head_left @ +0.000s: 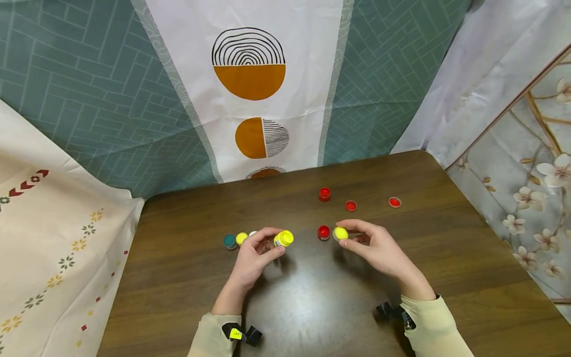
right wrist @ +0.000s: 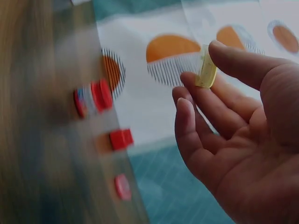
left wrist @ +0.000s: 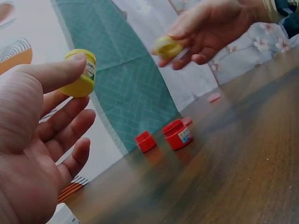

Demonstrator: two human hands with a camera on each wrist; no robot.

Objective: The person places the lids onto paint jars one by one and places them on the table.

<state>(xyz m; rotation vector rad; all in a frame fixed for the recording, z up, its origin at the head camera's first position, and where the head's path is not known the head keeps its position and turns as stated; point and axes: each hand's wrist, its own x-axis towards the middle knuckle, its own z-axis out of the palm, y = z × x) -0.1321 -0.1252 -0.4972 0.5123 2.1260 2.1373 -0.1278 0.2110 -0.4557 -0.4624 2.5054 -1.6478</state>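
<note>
My left hand (head_left: 253, 258) pinches a small yellow paint jar (head_left: 284, 238) between thumb and fingers, above the table. The jar has no lid on it, and its mouth tilts toward the head camera; a label shows on its side in the left wrist view. To the right, my right hand (head_left: 373, 246) holds a yellow lid (head_left: 341, 234) by its edge between thumb and fingertips, apart from the jar. Between the hands stands an uncapped red paint jar (head_left: 323, 232). Farther back is a second red jar (head_left: 324, 194).
Two red lids lie at the back right, one lid (head_left: 351, 206) near the far jar and another lid (head_left: 394, 202) farther right. Left of my left hand stand a dark teal jar (head_left: 230, 242), a yellow jar (head_left: 241, 239) and a partly hidden white one. Curtains border the wooden table (head_left: 178, 297).
</note>
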